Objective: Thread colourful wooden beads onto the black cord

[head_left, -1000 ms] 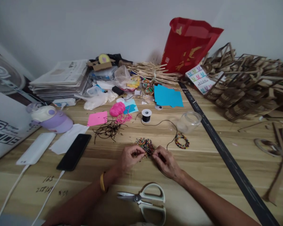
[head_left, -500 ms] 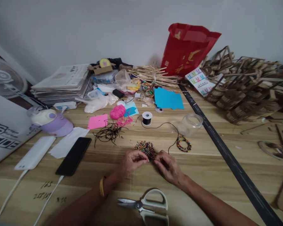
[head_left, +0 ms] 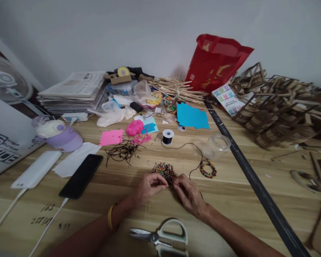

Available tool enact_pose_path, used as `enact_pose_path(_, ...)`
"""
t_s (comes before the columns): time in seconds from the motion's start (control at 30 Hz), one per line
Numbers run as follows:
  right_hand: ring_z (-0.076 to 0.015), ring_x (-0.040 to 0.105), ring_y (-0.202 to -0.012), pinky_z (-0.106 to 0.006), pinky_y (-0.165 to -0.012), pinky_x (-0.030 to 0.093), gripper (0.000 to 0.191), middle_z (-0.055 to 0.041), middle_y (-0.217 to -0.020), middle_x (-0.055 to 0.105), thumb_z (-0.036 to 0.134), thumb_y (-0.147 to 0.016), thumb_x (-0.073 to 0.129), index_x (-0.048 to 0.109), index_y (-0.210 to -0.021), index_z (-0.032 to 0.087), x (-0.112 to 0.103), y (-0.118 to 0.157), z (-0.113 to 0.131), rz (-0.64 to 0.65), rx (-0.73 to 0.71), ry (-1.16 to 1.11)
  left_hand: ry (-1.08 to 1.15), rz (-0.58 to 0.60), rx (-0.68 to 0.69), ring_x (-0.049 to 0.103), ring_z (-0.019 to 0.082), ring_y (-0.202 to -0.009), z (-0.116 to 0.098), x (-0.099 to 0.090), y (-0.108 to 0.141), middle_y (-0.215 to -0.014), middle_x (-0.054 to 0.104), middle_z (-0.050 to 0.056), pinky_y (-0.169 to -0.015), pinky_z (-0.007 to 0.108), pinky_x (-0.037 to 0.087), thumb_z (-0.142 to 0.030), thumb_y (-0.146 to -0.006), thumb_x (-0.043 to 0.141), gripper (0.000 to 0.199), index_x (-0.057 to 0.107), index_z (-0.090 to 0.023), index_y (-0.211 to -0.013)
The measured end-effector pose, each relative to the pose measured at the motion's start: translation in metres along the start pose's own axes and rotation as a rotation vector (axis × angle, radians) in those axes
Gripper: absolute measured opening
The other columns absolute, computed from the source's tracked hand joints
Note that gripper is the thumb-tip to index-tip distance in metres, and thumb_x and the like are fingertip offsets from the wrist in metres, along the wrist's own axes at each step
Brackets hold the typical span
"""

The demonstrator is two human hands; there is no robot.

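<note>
barely shifted, hands (head_left: 190,196) pinching beside beads (head_left: 163,170)

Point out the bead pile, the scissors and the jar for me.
Bead pile (head_left: 163,170): head view, middle of the heap.
Scissors (head_left: 154,237): head view, on the pivot.
Jar (head_left: 214,149): head view, on its clear wall.

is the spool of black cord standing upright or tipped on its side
Upright: the spool stands on its end, its round white top and centre hole facing up.
</note>
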State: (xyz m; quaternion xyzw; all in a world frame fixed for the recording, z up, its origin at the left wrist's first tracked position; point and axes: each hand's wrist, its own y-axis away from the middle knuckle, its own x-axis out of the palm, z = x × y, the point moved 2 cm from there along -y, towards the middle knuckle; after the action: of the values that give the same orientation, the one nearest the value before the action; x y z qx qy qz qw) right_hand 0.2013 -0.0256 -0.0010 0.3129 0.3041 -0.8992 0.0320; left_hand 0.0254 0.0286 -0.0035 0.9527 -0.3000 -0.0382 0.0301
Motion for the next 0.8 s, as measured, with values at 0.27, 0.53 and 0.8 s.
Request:
enact_pose_path(0.27, -0.0220, 0.053, -0.088, -0.038, -0.078, 0.046, 0.013, -0.0080, -0.089, 0.055, 0.012, -0.091, 0.044, 0.052, -0.098, 0.020, 0.001, -0.006, -0.005, -0.056, -0.089, 0.038, 0.171, 0.024, -0.077, 0.056, 0.010, -0.061, 0.004, -0.004, -0.004, -0.070, 0.068, 0.004, -0.057, 0.020, 0.042, -0.032, -0.065, 0.077, 0.026, 0.066, -0.011, -0.077)
enact_pose_path(0.53, -0.0243, 0.052, -0.099, -0.053, -0.096, 0.035, 0.019, -0.0074, -0.095, 0.056, 0.010, -0.088, 0.047, 0.053, -0.100, 0.022, -0.003, -0.004, -0.008, -0.028, -0.171, 0.143, 0.268, 0.038, -0.100, 0.063, 0.013, -0.068, 0.007, -0.008, -0.006, -0.075, 0.072, 0.006, -0.061, 0.021, 0.045, -0.034, -0.064, 0.078, 0.030, 0.065, -0.011, -0.076)
enact_pose_path(0.8, -0.0229, 0.052, -0.100, -0.053, -0.100, 0.033, 0.017, -0.0073, -0.095, 0.057, 0.010, -0.089, 0.048, 0.053, -0.101, 0.021, -0.004, -0.007, -0.001, 0.037, -0.191, 0.200, 0.244, 0.052, -0.072, 0.062, 0.012, -0.066, 0.013, -0.006, -0.007, -0.075, 0.072, 0.006, -0.060, 0.020, 0.045, -0.030, -0.064, 0.078, 0.026, 0.065, -0.011, -0.077)
